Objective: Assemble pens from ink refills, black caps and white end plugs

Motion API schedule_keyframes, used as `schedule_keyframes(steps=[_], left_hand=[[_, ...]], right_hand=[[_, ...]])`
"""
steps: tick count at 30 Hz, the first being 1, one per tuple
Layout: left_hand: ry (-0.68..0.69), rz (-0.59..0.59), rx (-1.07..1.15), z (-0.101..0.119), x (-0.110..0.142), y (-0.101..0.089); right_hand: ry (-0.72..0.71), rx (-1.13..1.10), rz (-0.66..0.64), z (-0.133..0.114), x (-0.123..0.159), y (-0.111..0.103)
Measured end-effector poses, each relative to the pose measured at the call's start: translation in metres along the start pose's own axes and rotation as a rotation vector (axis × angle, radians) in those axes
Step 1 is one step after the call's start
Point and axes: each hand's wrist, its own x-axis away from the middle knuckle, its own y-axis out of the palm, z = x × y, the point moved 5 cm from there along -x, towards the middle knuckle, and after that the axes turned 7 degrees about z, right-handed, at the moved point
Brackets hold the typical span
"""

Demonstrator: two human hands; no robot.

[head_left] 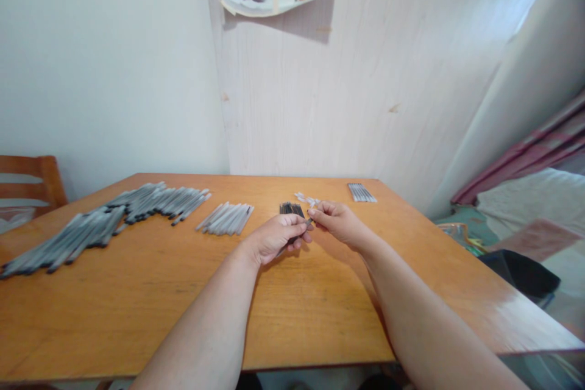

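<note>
My left hand [278,236] is closed around a slim dark pen [287,246], which slants up to the right between thumb and fingers. At the pen's upper end, my right hand [337,220] is pinched shut; whatever its fingertips hold is too small to make out. Just behind my hands lies a row of thin black pen parts [291,208], partly hidden by the left hand. Small whitish pieces [307,198] are scattered beside that row. Left of my hands, pale translucent pen tubes [225,219] lie side by side.
Large heaps of translucent tubes with dark ends [158,202] cover the table's left side. A neat row of greyish pens [362,192] lies at the back right of the wooden table [320,317]. A chair [31,180] stands left; a black bin [521,274] is beyond the right edge.
</note>
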Motion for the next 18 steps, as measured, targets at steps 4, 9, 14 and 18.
schedule_keyframes(steps=[4,9,14,18], left_hand=[[-0.001,-0.004,-0.037,-0.001,0.0,0.001],[0.024,-0.01,-0.062,0.0,0.002,0.005],[0.017,0.003,-0.028,0.002,0.002,0.004],[0.013,0.009,0.011,0.002,0.001,0.0]], right_hand=[[-0.081,0.15,0.01,-0.002,-0.001,0.003],[-0.08,0.136,-0.099,-0.002,0.0,0.008],[-0.043,0.154,-0.019,0.0,-0.002,0.002],[-0.03,0.084,0.037,-0.004,-0.002,-0.003]])
